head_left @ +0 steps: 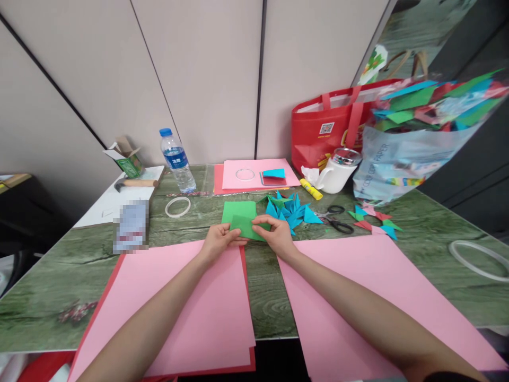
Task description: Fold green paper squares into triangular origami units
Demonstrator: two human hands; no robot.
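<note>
Between my two hands is a green paper piece (247, 227), held a little above the table. My left hand (222, 240) pinches its left edge, thumb on top. My right hand (275, 233) has thumb and fingers closed on its right side. Just behind it lies a green square sheet (234, 208), partly covered by the held piece. Blue folded paper pieces (292, 211) are heaped right behind my right hand. Large pink sheets lie under my forearms, one on the left (199, 313) and one on the right (358, 281).
Black-handled scissors (338, 218), a folded paper ring (376, 220), a yellow glue stick (310, 189) and a white mug (336, 172) stand or lie right. Behind are a red bag (314, 132) and a water bottle (177, 162). A hammer (135, 183) lies left.
</note>
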